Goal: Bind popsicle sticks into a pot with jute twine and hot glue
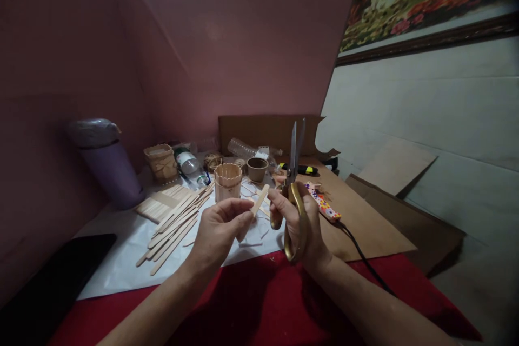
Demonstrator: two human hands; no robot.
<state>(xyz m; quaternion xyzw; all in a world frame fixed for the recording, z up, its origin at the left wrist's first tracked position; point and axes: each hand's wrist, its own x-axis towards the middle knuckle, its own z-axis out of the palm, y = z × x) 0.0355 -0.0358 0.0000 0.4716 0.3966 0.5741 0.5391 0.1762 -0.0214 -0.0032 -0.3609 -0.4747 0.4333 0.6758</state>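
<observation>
Between the thumb and fingers of my left hand [227,227] is a short wooden craft stick [260,200], its rounded end pointing up and away. My right hand [304,221] is closed round the gold handles of a pair of scissors [293,157]. The blades point upward, slightly apart, clear of the stick. Just beyond my left hand stands a small cup covered in craft sticks [227,181] with a scalloped rim. Long loose craft sticks [174,232] lie fanned out to the left, beside a banded bundle of sticks [160,203].
A purple tumbler [111,167], a stick-covered pot [161,162], plastic bottles [188,163] and a brown pot [257,169] stand or lie toward the back. At right are a flower-patterned glue gun [323,203] with a black cord and a yellow-black cutter [304,170]. A dark flat object [60,275] lies left.
</observation>
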